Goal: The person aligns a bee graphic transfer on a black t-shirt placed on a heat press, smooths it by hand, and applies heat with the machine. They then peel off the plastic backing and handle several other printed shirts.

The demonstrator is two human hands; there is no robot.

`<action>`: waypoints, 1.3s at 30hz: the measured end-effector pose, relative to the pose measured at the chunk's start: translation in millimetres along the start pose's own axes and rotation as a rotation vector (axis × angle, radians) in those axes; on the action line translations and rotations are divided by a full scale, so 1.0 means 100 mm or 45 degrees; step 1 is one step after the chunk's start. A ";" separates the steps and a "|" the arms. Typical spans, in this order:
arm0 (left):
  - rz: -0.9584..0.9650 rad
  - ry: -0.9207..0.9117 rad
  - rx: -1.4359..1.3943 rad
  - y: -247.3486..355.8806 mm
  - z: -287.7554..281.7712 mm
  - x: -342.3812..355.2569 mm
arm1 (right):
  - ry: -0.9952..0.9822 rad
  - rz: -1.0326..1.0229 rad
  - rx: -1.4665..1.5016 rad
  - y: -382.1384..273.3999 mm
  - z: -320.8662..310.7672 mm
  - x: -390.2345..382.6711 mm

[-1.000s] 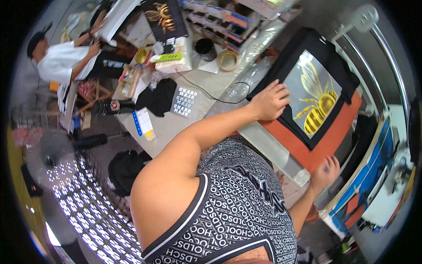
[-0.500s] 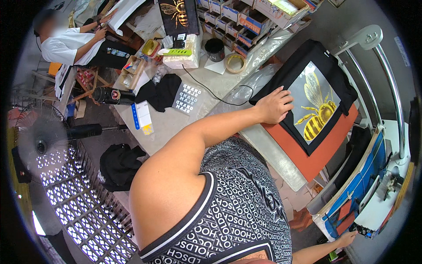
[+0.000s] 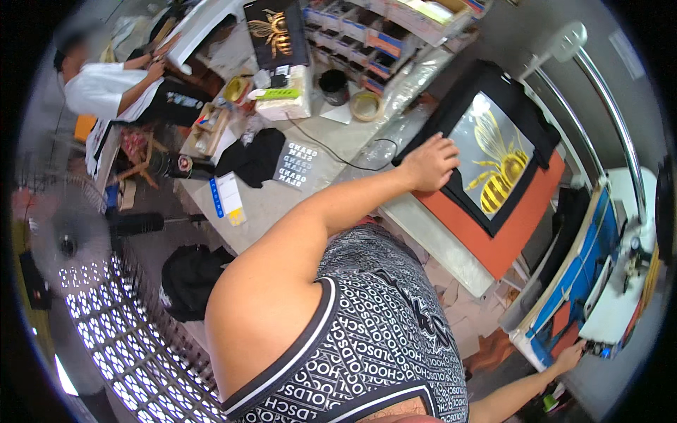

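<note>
Head view. The left hand (image 3: 431, 163) lies palm down on the near left margin of a black garment (image 3: 520, 113), partly open, its fingers gently bent and resting on the cloth without a grasp. The garment is spread on an orange-red pad (image 3: 508, 250), which shows along the lower and right sides; on its upper face is a clear-grey sheet (image 3: 462, 141) bearing a yellow bee print (image 3: 503, 173), set obliquely just beside the fingertips. The right hand (image 3: 570, 356), at lower right, reaches to the lower end of a white unit (image 3: 599, 317); it is small and blurred, so how far it is open and whether it has hold of anything cannot be told. Beside this unit stands a blue panel (image 3: 570, 290) in a pale frame, and a curved chrome bar (image 3: 612, 99) rises above. To the left, a grey table (image 3: 257, 215) carries a crumpled black cloth (image 3: 257, 158), a sheet with pale lettering (image 3: 296, 166), a black cup (image 3: 333, 86) and a tape roll (image 3: 367, 106). At upper left, a co-worker in a white top (image 3: 106, 88) works near a fan (image 3: 67, 243).
</note>
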State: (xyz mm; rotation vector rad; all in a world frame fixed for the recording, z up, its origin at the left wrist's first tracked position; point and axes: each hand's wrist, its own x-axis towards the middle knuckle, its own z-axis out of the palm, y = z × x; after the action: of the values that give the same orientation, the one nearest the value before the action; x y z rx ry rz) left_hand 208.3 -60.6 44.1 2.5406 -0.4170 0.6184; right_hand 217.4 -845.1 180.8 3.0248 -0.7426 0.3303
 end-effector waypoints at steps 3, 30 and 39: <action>0.078 0.042 0.001 -0.04 0.01 0.00 | 0.114 -0.341 -0.009 -0.11 0.16 -0.17; 0.014 -0.039 0.049 -0.08 -0.04 0.06 | 0.533 -0.216 0.277 -0.65 0.11 -0.43; 0.006 -0.062 0.065 -0.06 -0.05 0.08 | 0.537 -0.195 0.256 -0.71 0.06 -0.48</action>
State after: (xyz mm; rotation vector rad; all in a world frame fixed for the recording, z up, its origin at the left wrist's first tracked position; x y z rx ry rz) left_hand 215.8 -54.1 49.4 2.6081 -0.4296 0.5773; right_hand 209.5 -760.7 167.9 2.9965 -0.4662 1.0505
